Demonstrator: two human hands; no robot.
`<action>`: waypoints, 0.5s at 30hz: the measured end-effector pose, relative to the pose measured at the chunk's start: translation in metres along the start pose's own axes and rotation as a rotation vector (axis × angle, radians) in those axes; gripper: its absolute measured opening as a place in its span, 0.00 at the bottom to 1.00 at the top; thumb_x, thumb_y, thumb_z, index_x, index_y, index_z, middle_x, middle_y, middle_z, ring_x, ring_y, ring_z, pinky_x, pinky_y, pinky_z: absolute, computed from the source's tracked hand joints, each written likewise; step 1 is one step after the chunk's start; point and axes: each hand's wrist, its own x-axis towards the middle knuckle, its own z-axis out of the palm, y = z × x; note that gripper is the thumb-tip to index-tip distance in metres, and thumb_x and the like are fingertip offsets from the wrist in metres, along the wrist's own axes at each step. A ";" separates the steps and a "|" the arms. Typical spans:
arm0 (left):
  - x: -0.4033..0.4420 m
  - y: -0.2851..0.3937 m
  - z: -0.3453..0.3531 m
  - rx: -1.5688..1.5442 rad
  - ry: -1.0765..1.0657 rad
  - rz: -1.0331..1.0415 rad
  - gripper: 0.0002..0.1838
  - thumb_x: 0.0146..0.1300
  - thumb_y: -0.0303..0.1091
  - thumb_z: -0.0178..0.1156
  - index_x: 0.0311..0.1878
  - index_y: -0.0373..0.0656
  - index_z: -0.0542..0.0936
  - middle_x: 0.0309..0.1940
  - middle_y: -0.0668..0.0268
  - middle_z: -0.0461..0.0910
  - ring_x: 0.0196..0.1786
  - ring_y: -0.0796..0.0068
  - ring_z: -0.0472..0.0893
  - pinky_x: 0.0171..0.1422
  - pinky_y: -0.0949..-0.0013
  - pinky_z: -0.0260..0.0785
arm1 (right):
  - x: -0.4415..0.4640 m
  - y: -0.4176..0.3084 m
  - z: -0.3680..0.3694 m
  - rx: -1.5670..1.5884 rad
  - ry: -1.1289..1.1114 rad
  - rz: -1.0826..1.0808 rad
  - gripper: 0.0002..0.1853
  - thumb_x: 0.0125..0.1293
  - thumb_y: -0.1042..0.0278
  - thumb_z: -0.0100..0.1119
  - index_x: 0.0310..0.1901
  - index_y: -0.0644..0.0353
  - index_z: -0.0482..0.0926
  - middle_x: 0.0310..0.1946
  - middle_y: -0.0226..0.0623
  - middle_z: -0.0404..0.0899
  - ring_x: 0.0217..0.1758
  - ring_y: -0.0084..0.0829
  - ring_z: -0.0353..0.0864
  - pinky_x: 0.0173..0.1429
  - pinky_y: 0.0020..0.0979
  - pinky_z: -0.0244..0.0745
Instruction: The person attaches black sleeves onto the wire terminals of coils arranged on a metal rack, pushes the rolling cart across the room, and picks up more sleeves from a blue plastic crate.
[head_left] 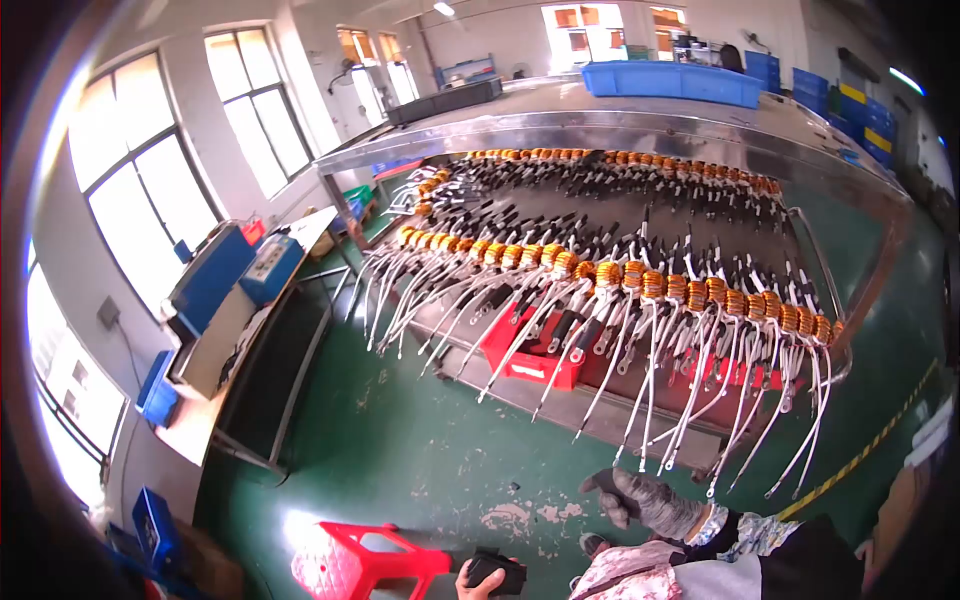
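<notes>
My right hand [650, 502], in a grey glove with a patterned sleeve behind it, is near the bottom, right of centre. Its fingers are loosely bent and apart, with nothing visible between them. Just above hang the white wire ends of orange-wound coils [607, 274], lined up along the rack's shelf. My left hand [482, 586], at the bottom edge, is wrapped round a black object [500, 571]; most of this hand is out of frame. A red plastic stool [385, 560] is left of it.
The metal rack [700, 130] carries a blue bin [670, 83] on top and a red bin [540, 368] lower down. A workbench [200, 420] with blue boxes runs along the windows at the left. Yellow-black tape [862, 445] marks the green floor at the right.
</notes>
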 end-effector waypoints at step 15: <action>0.154 0.117 0.045 0.583 -0.282 0.117 0.17 0.49 0.19 0.56 0.45 0.35 0.73 0.35 0.64 0.76 0.37 0.73 0.76 0.44 0.71 0.69 | 0.196 -0.025 -0.046 0.165 0.633 -0.442 0.12 0.61 0.61 0.54 0.40 0.60 0.73 0.21 0.25 0.69 0.21 0.17 0.67 0.24 0.22 0.66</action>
